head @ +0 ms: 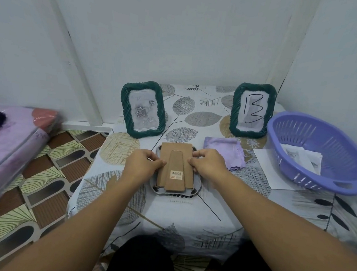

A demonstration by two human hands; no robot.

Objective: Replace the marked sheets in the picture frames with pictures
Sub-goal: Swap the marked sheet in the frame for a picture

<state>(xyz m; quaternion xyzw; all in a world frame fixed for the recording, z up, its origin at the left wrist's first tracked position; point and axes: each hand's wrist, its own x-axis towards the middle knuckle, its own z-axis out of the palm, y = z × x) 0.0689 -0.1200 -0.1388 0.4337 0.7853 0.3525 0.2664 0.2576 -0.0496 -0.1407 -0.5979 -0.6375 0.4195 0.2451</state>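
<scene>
While both hands press curled fingertips on its brown backing, the left hand and right hand hold a face-down frame on the near surface. Far left stands a rose-picture frame; far right, a frame marked 13 beside a purple basket of pictures.

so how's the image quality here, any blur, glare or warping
Head view: wide-angle warping bows the wall edges and table; the bedding at the left edge is smeared; light is soft and even, no harsh glare; hands and the face-down frame are fairly sharp.
</scene>
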